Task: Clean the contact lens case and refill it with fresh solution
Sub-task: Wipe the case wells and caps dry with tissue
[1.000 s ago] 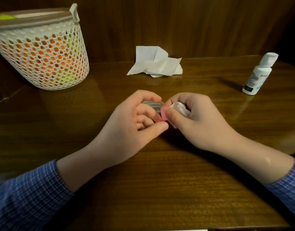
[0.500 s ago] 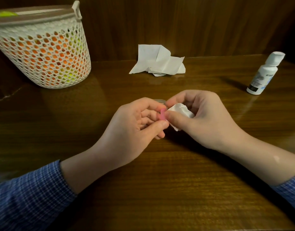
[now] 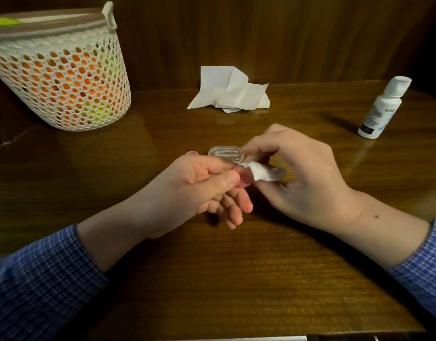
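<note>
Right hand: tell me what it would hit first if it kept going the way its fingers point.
The right hand, pinching a white wad, points leftward; it would likely first meet the left hand holding the pink case, though depth is unclear.

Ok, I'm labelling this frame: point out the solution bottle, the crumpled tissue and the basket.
solution bottle (image 3: 382, 112), head view, on its white body.
crumpled tissue (image 3: 226, 88), head view, on its middle fold.
basket (image 3: 64, 77), head view, on its perforated wall.

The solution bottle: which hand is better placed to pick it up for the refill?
Right. The solution bottle stands at the table's far right, on the right hand's side. That hand only pinches a tissue wad, while the left hand holds the pink case.
</note>
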The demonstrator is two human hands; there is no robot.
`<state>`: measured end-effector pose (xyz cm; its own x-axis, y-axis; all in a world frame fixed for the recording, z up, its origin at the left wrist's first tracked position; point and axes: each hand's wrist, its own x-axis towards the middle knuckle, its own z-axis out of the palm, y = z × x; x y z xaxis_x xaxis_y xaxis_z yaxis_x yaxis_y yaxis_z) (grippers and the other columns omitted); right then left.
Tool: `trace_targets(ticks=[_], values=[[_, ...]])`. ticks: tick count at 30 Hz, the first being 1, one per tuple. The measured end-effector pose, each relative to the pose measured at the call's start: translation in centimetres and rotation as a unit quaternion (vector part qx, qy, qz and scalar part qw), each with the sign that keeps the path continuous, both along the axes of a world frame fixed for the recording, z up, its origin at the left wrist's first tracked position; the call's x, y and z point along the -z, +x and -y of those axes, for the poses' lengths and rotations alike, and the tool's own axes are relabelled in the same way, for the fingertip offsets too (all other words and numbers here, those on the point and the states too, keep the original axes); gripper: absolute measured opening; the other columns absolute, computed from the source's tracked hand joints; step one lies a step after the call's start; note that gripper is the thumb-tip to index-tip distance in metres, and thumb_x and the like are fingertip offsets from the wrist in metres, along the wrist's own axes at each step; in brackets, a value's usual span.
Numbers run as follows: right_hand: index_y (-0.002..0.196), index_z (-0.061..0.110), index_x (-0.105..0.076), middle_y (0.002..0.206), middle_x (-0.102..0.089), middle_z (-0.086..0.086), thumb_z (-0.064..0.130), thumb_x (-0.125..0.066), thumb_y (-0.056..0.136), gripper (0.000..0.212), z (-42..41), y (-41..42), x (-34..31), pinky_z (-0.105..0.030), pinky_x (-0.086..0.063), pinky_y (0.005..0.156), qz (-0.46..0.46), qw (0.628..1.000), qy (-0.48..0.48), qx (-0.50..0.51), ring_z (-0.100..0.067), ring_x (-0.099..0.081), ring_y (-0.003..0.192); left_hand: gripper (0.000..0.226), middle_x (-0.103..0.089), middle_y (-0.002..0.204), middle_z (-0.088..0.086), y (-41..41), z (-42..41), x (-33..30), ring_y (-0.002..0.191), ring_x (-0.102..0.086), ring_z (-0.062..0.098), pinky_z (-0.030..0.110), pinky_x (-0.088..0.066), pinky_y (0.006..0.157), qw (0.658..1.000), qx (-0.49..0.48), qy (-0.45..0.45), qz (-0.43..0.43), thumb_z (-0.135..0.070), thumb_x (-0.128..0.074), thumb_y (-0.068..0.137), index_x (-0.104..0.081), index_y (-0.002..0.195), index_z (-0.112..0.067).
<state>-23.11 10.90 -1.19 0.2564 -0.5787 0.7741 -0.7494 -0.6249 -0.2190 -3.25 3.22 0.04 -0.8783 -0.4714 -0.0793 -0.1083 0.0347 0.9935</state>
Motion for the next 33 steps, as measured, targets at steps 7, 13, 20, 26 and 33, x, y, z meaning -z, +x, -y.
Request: trace_targets(ticks=[7,13,20,26,33], values=[[0.11,0.014,-0.064,0.087,-0.071,0.002,0.009,-0.081,0.086,0.029,-0.1,0.0,-0.4,-0.012,-0.05,0.067,0.226,0.959,0.171,0.024,-0.006,-0.069,0.078,0.036,-0.077,0.102,0.006,-0.4,0.1,0.2,0.088,-0.074,0.02,0.029,-0.06,0.075,0.995,-0.053,-0.084,-0.015,-0.027,-0.054,0.091,-0.068,0.119,-0.01],[0.103,0.017,-0.068,0.088,-0.076,0.001,0.015,-0.085,0.081,0.028,-0.2,0.3,-0.8,-0.016,-0.056,0.06,0.298,0.915,0.272,0.021,-0.009,-0.073,0.072,0.03,-0.078,0.092,-0.004,-0.3,0.1,0.7,0.083,-0.076,0.015,0.022,-0.061,0.071,0.975,-0.113,-0.19,-0.027,-0.014,-0.066,0.09,-0.069,0.119,-0.013],[0.097,0.021,-0.065,0.081,-0.071,0.004,0.018,-0.085,0.082,0.025,-0.4,1.0,0.1,-0.021,-0.058,0.065,0.233,0.941,0.229,0.09,-0.01,-0.07,0.076,0.022,-0.078,0.089,-0.003,-0.7,-0.4,1.2,0.077,-0.076,0.009,0.018,-0.06,0.068,0.959,-0.138,-0.249,-0.004,-0.007,-0.071,0.088,-0.073,0.109,-0.015],[0.107,0.004,-0.067,0.097,-0.07,-0.004,0.001,-0.079,0.083,0.027,-0.5,0.7,0.2,-0.021,-0.054,0.078,0.023,0.997,0.047,0.06,-0.008,-0.063,0.087,0.031,-0.075,0.084,0.006,-0.5,0.4,0.6,0.069,-0.069,0.013,0.022,-0.056,0.063,0.997,-0.065,0.036,0.008,-0.026,-0.063,0.084,-0.073,0.104,-0.004],[0.112,0.003,-0.066,0.098,-0.071,-0.005,0.003,-0.076,0.088,0.026,-0.4,0.5,-0.3,-0.023,-0.055,0.08,0.039,0.999,0.026,0.017,-0.011,-0.066,0.088,0.036,-0.073,0.085,0.009,-0.5,0.4,0.2,0.069,-0.068,0.012,0.022,-0.057,0.062,0.985,-0.002,0.172,-0.021,-0.03,-0.064,0.085,-0.069,0.107,-0.002]])
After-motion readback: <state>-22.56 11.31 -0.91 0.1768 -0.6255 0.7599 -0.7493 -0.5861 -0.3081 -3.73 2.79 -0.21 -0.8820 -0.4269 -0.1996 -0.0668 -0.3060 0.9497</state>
